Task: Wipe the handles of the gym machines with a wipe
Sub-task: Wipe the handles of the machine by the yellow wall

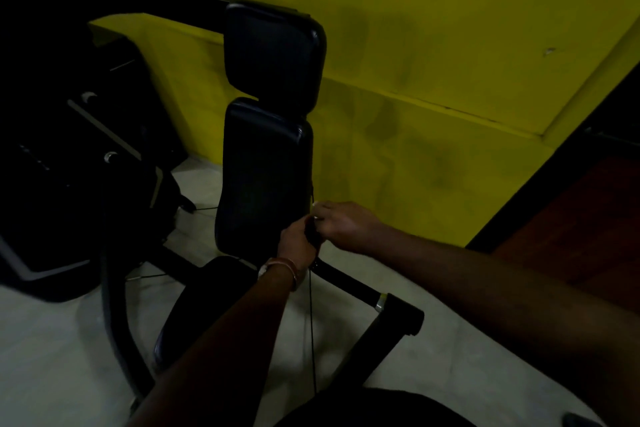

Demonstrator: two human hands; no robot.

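The scene is dim. A black gym machine stands ahead, with a tall padded backrest [265, 170], a headrest pad [273, 48] and a seat [207, 291]. A black handle bar [349, 282] runs from beside the backrest down to a black joint block [401, 317]. My left hand [296, 244], with a bracelet at the wrist, is closed around the upper end of this handle. My right hand [341, 224] meets it from the right and pinches a small pale scrap [316, 206], seemingly a wipe, mostly hidden by the fingers.
A yellow wall [450, 62] stands close behind the machine. The curved black frame [114, 288] and a weight stack [52, 156] fill the left. A dark doorway or panel [581, 204] is at the right. The floor [62, 340] is pale grey. A thin cable [312, 340] hangs below the hands.
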